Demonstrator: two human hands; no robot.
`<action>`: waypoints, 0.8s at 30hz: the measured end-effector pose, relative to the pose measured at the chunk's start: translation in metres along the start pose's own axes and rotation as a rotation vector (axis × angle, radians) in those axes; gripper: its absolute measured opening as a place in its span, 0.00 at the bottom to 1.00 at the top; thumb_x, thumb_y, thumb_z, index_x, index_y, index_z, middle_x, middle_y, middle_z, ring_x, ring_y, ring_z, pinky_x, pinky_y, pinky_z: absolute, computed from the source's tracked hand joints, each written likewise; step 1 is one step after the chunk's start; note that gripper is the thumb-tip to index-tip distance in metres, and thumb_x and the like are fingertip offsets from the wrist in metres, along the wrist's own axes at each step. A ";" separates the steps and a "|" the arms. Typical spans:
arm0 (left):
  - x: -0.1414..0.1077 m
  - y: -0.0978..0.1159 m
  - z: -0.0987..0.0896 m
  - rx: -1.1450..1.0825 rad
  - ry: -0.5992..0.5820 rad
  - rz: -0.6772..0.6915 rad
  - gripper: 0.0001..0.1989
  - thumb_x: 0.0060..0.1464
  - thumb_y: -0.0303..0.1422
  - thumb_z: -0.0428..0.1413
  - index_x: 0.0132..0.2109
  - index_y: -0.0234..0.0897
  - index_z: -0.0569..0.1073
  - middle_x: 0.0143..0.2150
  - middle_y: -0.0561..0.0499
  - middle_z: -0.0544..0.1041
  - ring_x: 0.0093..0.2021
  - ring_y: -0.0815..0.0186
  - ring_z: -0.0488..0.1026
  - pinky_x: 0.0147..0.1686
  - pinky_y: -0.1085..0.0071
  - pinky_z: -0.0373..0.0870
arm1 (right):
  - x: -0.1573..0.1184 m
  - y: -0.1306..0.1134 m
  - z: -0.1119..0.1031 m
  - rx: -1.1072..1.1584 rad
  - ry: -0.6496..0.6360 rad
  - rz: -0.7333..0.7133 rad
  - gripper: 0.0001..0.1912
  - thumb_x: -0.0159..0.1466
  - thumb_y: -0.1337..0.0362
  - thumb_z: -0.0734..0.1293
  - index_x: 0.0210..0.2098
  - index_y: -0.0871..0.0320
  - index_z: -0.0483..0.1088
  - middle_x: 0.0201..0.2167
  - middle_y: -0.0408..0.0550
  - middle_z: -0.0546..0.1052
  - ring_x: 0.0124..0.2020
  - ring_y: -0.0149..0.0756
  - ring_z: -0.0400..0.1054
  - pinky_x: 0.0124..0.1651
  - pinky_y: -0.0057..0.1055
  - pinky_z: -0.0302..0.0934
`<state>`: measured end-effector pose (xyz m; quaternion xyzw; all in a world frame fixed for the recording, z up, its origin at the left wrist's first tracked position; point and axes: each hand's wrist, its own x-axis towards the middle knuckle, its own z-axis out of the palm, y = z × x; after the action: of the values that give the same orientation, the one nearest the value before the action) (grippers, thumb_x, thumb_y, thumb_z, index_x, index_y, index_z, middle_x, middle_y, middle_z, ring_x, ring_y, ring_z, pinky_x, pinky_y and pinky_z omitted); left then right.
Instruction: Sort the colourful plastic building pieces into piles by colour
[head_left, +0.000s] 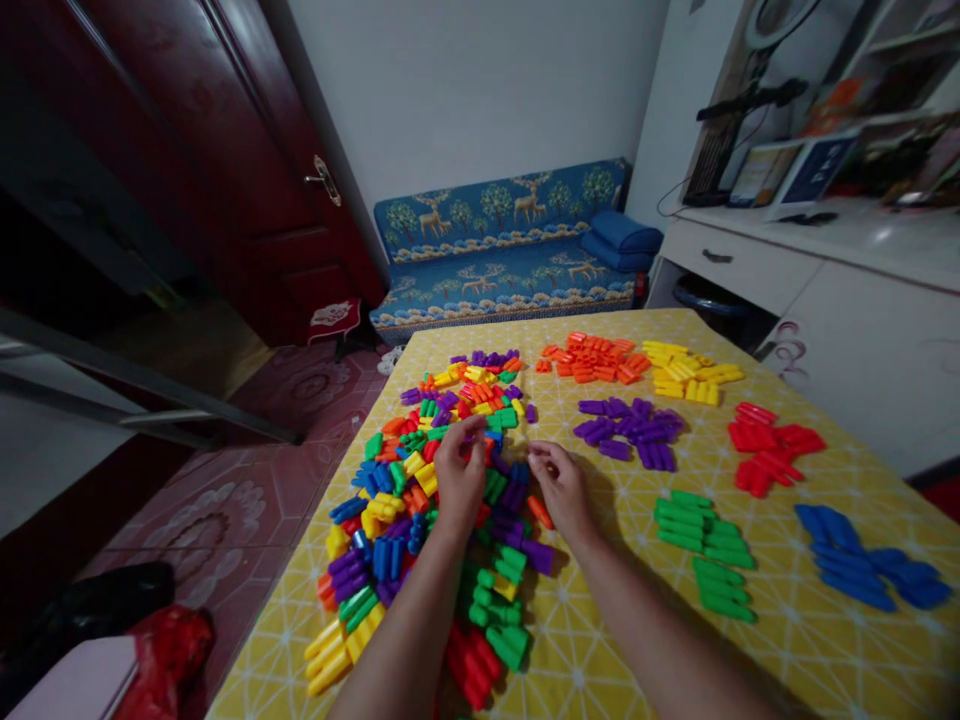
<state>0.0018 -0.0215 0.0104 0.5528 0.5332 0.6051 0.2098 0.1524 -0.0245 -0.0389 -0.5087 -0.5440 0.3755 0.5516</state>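
My left hand [460, 472] hangs over a mixed heap of plastic building pieces [388, 558] in several colours. Its fingers are bent to the right, with a gap between thumb and forefinger, and I see no piece in it. Just right of the heap is my right hand [564, 488], fingers curled and tips drawn together. Whether a small piece sits in that pinch I cannot make out. An orange piece [539, 512] lies beside its wrist, and a purple piece [538, 556] is a little nearer.
Single-colour groups lie on the yellow tablecloth [592, 640]: orange [596, 358], yellow [690, 374], purple [630, 430], red [772, 450], green [705, 545] and blue [862, 555]. A blue patterned sofa [502, 245] stands behind. A white cabinet [855, 340] borders the right.
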 end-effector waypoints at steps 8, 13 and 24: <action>0.057 0.015 0.019 0.180 -0.346 -0.034 0.16 0.53 0.32 0.57 0.49 0.36 0.76 0.49 0.42 0.78 0.52 0.55 0.73 0.51 0.59 0.71 | -0.003 -0.002 0.000 0.084 -0.014 0.033 0.14 0.63 0.54 0.64 0.41 0.56 0.72 0.40 0.50 0.79 0.41 0.40 0.73 0.45 0.36 0.67; 0.096 0.002 0.044 0.656 -0.477 0.180 0.21 0.53 0.30 0.58 0.55 0.37 0.73 0.56 0.40 0.72 0.57 0.53 0.69 0.58 0.57 0.65 | -0.007 -0.003 -0.002 0.073 -0.020 0.079 0.17 0.63 0.51 0.64 0.43 0.57 0.73 0.38 0.50 0.78 0.39 0.39 0.73 0.43 0.36 0.67; 0.175 -0.048 0.108 1.097 -0.630 0.188 0.28 0.54 0.47 0.55 0.61 0.47 0.67 0.64 0.42 0.64 0.62 0.47 0.60 0.59 0.50 0.56 | -0.008 -0.010 -0.004 0.031 -0.023 0.073 0.13 0.64 0.55 0.64 0.41 0.55 0.74 0.38 0.49 0.78 0.39 0.38 0.72 0.42 0.33 0.66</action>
<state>0.0298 0.1869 0.0266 0.7756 0.6275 0.0684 -0.0108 0.1543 -0.0351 -0.0301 -0.5153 -0.5254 0.4094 0.5393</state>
